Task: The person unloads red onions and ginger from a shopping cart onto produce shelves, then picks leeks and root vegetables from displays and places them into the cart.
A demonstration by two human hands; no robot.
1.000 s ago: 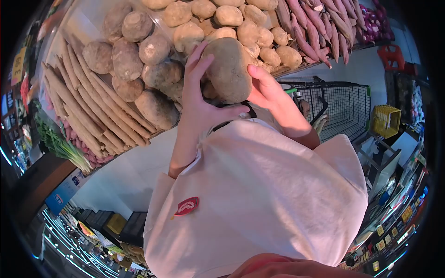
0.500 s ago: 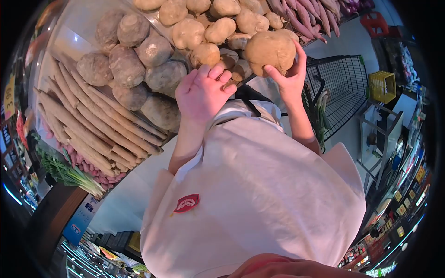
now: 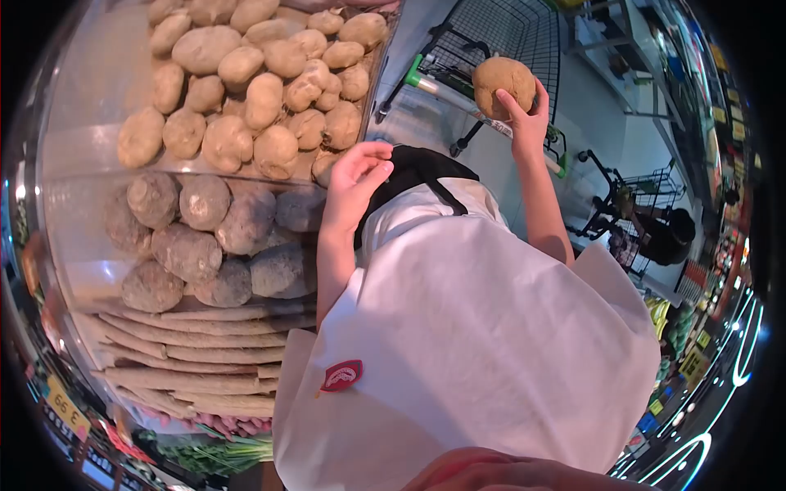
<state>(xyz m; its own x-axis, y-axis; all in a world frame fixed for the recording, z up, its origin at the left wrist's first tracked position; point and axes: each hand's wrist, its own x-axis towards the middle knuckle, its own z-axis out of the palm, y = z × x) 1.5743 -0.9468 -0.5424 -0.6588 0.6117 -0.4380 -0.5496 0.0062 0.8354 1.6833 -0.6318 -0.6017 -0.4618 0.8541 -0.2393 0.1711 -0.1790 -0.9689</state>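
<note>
A large, round, tan potato (image 3: 503, 86) is held up in my right hand (image 3: 524, 110), with thumb and fingers wrapped around its lower right side. It is in front of the handle end of a shopping cart (image 3: 467, 98). My left hand (image 3: 354, 182) holds nothing; its fingers are bent and the thumb stands apart from them. This hand is beside the right edge of the produce stand, close to a pile of potatoes (image 3: 264, 100). Whether it touches the stand's edge I cannot tell.
Dark, rough round roots (image 3: 187, 251) lie beside the potatoes, then long thin roots (image 3: 196, 356) and leafy greens (image 3: 217, 454). A second cart (image 3: 647, 192) with a person (image 3: 667, 237) beside it is at the right. Metal shelving (image 3: 610, 49) stands behind the first cart.
My view has turned right, away from the stand toward the cart. My right hand has carried the potato from over the pile to the cart. The left hand has drawn back, its fingers more bent.
</note>
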